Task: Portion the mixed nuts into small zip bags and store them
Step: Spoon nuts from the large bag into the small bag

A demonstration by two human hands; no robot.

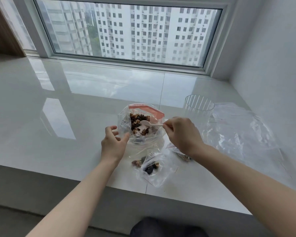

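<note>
Large bag [140, 127]: clear zip bag with a red seal strip, standing open on the white tabletop [75, 103], mouth facing the camera; it holds the mixed nuts [137, 123].
Left hand [113, 142]: grip closed on the left edge of the bag mouth, thumb and fingers curled round the plastic.
Right hand [181, 134]: grip pinches the handle end of a white plastic spoon [148, 123].
Spoon: the bowl lies inside the bag mouth, on the nuts; the handle runs right to the fingertips, just outside the bag.
Small zip bag [152, 166]: lies near the tabletop's front edge, below the large bag, with a few nuts in it (some nuts appear to lie at its mouth).
Second small bag [176, 151]: partly hidden under the right wrist.
Clear cup [198, 106]: upright, right of the large bag.
Spare bags [243, 130]: loose clear plastic, far right.
</note>
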